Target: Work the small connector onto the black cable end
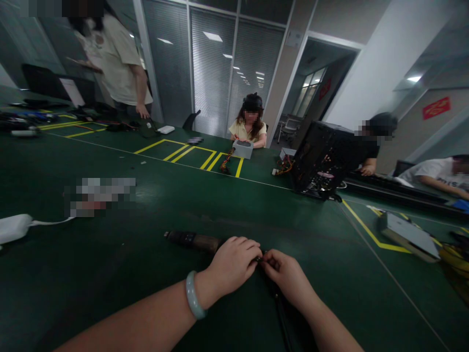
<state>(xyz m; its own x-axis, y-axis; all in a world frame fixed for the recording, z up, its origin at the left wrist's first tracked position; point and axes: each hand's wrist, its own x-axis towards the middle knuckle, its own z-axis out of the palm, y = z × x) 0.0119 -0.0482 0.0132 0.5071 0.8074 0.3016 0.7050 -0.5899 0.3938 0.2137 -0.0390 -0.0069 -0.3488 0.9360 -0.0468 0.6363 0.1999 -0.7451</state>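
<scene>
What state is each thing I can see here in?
Corded tool: lying on its side
Left hand: fingers curled
Right hand: fingertips pinched together
Bangle: worn
Computer case: upright, insides exposed
Grey power supply: cables trailing
Window blinds: lowered
Ceiling light: lit

The left hand [232, 264] lies over the near end of a dark cylindrical tool [198, 241] on the green table [154, 278]; its fingertips meet those of the right hand [287, 274] at a small dark piece. Beyond, an open black computer case [322, 156] stands tilted in view.
</scene>
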